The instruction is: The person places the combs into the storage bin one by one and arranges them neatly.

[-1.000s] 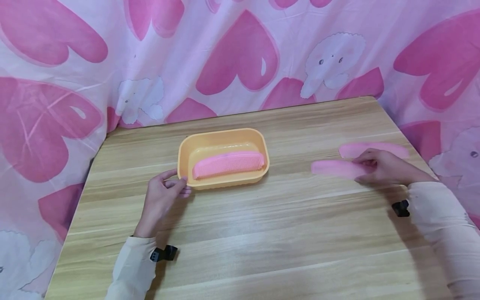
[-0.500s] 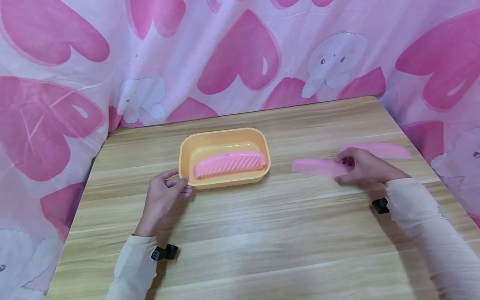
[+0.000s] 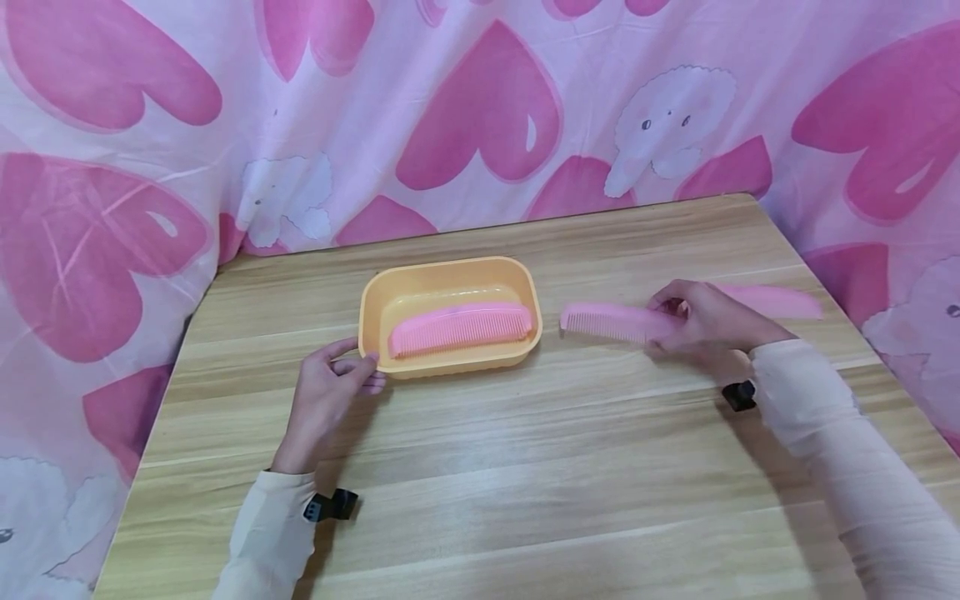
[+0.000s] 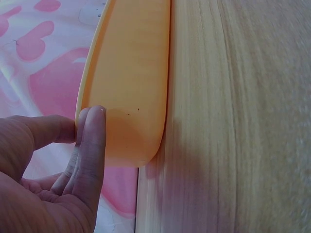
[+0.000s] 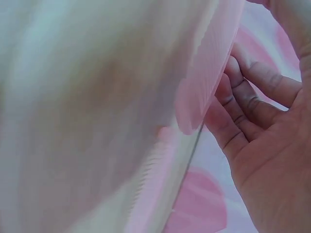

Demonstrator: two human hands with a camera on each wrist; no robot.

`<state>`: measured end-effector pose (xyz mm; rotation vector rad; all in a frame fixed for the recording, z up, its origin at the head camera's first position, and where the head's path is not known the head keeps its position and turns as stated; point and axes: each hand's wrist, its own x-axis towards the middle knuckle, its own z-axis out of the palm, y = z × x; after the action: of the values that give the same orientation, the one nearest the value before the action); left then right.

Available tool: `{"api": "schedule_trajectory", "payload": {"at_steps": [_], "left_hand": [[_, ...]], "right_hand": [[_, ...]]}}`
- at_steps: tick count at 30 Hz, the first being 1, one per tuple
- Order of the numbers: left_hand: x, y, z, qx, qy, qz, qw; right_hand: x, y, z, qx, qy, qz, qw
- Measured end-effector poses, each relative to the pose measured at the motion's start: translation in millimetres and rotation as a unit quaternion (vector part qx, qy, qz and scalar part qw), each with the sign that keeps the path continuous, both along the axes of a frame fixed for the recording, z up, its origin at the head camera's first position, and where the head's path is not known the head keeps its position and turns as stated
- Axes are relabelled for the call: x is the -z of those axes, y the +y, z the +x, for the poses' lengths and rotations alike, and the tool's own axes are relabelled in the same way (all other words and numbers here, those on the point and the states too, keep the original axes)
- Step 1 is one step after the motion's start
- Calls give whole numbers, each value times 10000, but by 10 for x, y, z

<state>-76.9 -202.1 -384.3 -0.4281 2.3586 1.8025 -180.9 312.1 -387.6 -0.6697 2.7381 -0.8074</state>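
Note:
My left hand [image 3: 324,398] pinches the near left corner of an orange plastic basin [image 3: 450,364], thumb and fingers at its rim in the left wrist view. Inside the basin lies a pink comb [image 3: 461,327], teeth toward me. To the right, my right hand [image 3: 701,319] grips the right end of a second pink comb [image 3: 611,322], whose free end points left, close to the basin. Behind that hand a third pink comb [image 3: 780,302] lies on the table, its left part hidden. The right wrist view shows the held comb [image 5: 209,73] against my fingers.
The wood-grain table [image 3: 480,483] reaches back to a pink heart-patterned curtain [image 3: 480,108], which also hangs on both sides. Small black devices sit at the left wrist [image 3: 330,505] and the right wrist [image 3: 738,396].
My right hand has carried its comb leftward, away from the third comb and toward the basin. My left hand has stayed at the basin's corner.

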Motion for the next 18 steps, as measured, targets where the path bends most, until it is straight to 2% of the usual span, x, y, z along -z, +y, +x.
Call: {"api": "schedule_trajectory", "payload": {"at_steps": [5, 12, 18], "left_hand": [[-2, -2, 9, 3, 78, 125, 9999], [-7, 4, 8, -19, 148, 278, 9995], [-15, 11, 10, -33, 85, 201, 9998]], "right_hand": [[-140, -112, -80, -77, 142, -204, 9997], [-336, -379, -207, 51, -15, -262, 9996], [-444, -649, -301, -316, 29, -277, 9991]]}}
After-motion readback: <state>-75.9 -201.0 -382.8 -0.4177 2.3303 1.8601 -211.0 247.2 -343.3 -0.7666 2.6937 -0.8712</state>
